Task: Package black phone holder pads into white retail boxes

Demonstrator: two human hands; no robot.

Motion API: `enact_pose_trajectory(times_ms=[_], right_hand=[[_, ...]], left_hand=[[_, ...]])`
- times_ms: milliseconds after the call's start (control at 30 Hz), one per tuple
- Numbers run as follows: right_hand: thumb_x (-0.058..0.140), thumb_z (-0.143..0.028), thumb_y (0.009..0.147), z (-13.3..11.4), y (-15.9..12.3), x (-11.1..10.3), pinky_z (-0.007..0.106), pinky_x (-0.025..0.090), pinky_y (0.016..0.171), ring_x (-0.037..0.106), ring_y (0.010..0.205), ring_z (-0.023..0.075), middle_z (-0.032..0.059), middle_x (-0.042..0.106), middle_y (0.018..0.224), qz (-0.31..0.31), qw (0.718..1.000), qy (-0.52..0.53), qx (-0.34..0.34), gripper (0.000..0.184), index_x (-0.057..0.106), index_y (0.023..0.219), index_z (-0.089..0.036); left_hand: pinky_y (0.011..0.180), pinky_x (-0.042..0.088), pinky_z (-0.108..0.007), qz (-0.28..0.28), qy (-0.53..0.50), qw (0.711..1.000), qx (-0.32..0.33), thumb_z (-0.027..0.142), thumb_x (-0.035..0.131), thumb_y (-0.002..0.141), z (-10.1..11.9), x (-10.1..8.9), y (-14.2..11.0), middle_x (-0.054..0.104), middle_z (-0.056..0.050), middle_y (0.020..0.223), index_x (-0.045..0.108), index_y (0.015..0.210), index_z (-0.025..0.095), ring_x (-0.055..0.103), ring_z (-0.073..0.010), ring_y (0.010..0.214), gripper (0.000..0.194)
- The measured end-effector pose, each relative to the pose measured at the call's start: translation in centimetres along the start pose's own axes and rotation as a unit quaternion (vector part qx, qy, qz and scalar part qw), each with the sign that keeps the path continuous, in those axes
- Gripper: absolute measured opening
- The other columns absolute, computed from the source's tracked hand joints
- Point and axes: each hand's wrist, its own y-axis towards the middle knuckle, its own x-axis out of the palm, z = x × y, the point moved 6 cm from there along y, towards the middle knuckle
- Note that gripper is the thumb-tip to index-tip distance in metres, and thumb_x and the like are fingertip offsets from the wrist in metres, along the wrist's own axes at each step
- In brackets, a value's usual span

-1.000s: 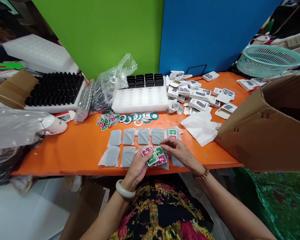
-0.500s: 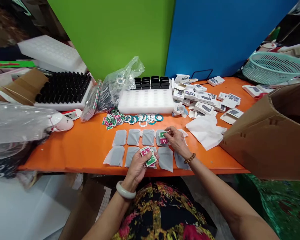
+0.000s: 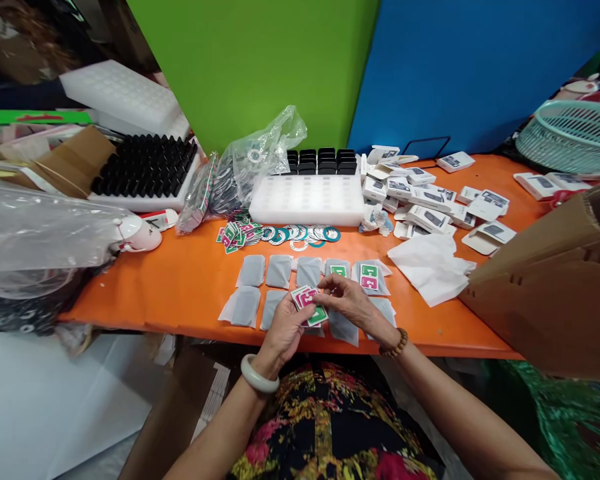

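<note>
Hands (image 3: 351,303) have come together at the held cards (image 3: 307,297).

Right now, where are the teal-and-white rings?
In the head view, near centre, the rings lie before the white foam tray, right of the loose cards.

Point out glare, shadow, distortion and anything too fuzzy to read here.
In the head view, highlights streak the clear plastic bag, and it is dark below the orange table; at that view's right edge, the large cardboard box looks stretched; finer print on the cards in the left hand is unreadable.
</note>
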Motion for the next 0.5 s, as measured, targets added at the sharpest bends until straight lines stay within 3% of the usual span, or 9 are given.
enact_pose_trajectory(times_ms=[100,233,400,500], right_hand=[[0.075,-0.042,0.067,0.5,0.2,1.1,0.024,0.038,0.052,0.046,0.055,0.01,-0.0049,0.051,0.062,-0.019,0.997,0.076,0.027,0.03,0.057,0.075,-0.02],[0.074,-0.04,0.067,0.3,0.5,1.6,0.023,0.035,0.053,0.043,0.057,0.0091,-0.0041,0.05,0.063,-0.013,0.994,0.102,0.023,0.029,0.054,0.067,-0.019],[0.07,-0.042,0.071,0.0,1.2,1.1,0.023,0.036,0.052,0.042,0.055,0.0093,-0.0039,0.05,0.063,0.009,0.995,0.098,0.018,0.028,0.052,0.07,-0.019],[0.069,-0.042,0.07,0.1,2.5,0.2,0.023,0.034,0.049,0.041,0.051,0.0088,-0.0051,0.047,0.059,0.02,0.996,0.084,0.024,0.029,0.05,0.069,-0.02]], left_hand=[[0.057,0.057,-0.022,0.033,0.031,0.998,0.034,0.021,0.088,0.051,0.1,-0.7,0.1,0.069,-0.002,0.08,0.062,0.089,0.012,0.064,-0.0115,0.065,0.048],[0.048,0.056,-0.023,0.062,0.063,0.996,0.034,0.026,0.088,0.051,0.3,-1.6,0.1,0.068,-0.001,0.075,0.062,0.089,0.012,0.063,-0.0128,0.06,0.048],[0.058,0.059,-0.025,0.042,0.028,0.998,0.027,0.034,0.084,0.06,0.8,-2.3,-0.1,0.071,-0.004,0.083,0.061,0.092,0.014,0.069,-0.0169,0.071,0.045],[0.054,0.058,-0.025,0.063,0.018,0.998,0.013,0.036,0.086,0.056,0.9,-3.1,-0.2,0.071,-0.004,0.078,0.059,0.092,0.014,0.069,-0.0183,0.068,0.05]])
